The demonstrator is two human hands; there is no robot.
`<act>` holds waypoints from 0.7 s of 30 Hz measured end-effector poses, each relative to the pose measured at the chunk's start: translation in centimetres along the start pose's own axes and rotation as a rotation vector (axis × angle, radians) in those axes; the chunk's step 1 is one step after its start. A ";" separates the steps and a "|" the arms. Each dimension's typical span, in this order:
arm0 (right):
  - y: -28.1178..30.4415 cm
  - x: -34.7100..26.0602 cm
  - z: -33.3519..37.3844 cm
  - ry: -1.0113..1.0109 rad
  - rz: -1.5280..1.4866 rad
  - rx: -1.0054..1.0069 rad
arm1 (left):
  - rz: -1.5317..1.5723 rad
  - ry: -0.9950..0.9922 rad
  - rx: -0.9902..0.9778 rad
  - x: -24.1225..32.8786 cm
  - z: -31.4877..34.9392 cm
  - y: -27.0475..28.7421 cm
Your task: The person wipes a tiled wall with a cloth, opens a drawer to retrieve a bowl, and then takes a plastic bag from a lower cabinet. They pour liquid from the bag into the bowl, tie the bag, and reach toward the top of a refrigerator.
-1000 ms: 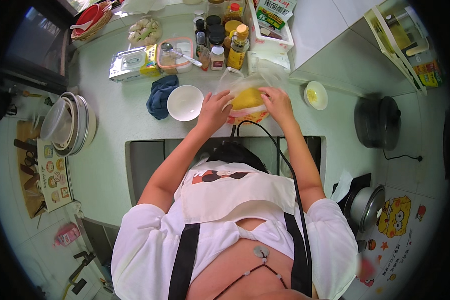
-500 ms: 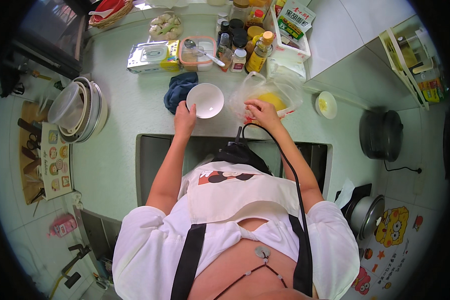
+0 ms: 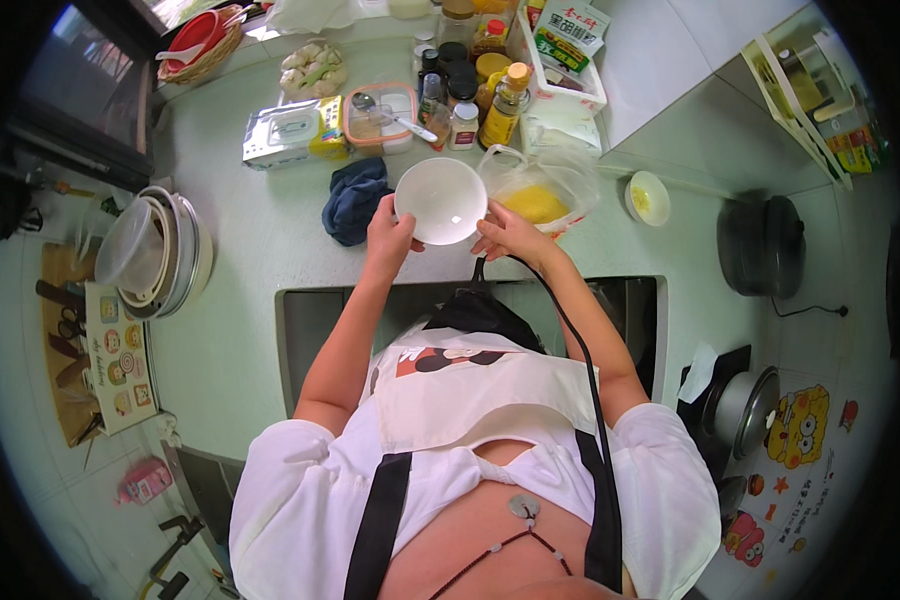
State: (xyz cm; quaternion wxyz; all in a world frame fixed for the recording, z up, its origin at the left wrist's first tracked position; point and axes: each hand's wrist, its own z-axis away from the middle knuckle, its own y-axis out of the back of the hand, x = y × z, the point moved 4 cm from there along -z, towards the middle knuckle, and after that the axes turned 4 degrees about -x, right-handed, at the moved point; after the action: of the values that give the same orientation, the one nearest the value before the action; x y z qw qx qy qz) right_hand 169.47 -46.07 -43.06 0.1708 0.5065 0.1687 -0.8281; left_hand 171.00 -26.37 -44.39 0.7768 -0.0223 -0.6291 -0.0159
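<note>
A white bowl (image 3: 438, 195) with nothing visible inside is between my hands at the counter's front. My left hand (image 3: 391, 238) grips its left rim, thumb on the near side. Fingers of my right hand (image 3: 513, 238) close on the lower right rim. Just beyond that hand lies an open clear plastic bag (image 3: 576, 172) with something yellow (image 3: 536, 204) inside. A crumpled dark blue cloth (image 3: 356, 200) rests beside the bowl on the left.
Behind stand a tissue pack (image 3: 292, 132), a lidded container (image 3: 380, 112) with a spoon (image 3: 398, 122) on it, and several bottles (image 3: 505, 105). A small bowl (image 3: 649, 198) sits right, stacked basins (image 3: 175, 250) left. A black cable (image 3: 580, 345) crosses my right forearm.
My right hand has left the plastic bag and moved left onto the bowl's rim. The bowl has shifted slightly right, with my left hand still on it. The whole view has tilted a little.
</note>
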 end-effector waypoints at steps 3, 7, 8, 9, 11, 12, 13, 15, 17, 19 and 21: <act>0.8 0.1 1.0 0.042 -0.196 0.006 | 0.031 -0.051 -0.121 2.7 0.0 -2.6; 2.5 -0.9 3.7 0.269 -0.382 0.102 | 0.105 -0.053 -0.270 4.9 -0.3 -6.2; 2.7 -1.5 4.4 0.307 -0.419 0.121 | 0.130 0.007 -0.323 5.0 -0.5 -7.0; 3.0 -2.3 5.4 0.364 -0.374 0.229 | 0.154 0.070 -0.380 5.1 -0.8 -7.9; 5.5 -2.3 6.6 0.293 -0.338 0.409 | 0.115 0.076 -0.414 4.1 -2.1 -9.3; 6.9 -2.0 7.3 0.255 -0.320 0.501 | -0.072 -0.137 -0.353 3.6 -3.1 -9.7; 7.9 -2.1 7.8 0.250 -0.248 0.577 | -0.256 -0.355 -0.281 3.6 -3.8 -10.1; 9.5 -2.3 8.7 0.237 -0.100 0.724 | -0.578 -0.655 -0.194 3.7 -4.1 -11.3; 10.4 -2.3 9.2 0.223 -0.086 0.740 | -0.862 -0.817 -0.167 3.8 -3.8 -12.9; 10.7 -2.1 9.3 0.186 -0.076 0.731 | -1.046 -0.760 -0.210 3.2 -3.8 -14.2; 10.6 -1.9 8.9 0.129 -0.065 0.696 | -1.186 -0.648 -0.226 2.2 -4.1 -14.6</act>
State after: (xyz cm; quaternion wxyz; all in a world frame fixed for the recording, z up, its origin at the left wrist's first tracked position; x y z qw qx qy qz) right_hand 168.11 -59.28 -38.69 -0.0494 0.5799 -0.0969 -0.8074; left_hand 174.71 -41.17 -42.87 0.4021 0.2412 -0.7304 -0.4966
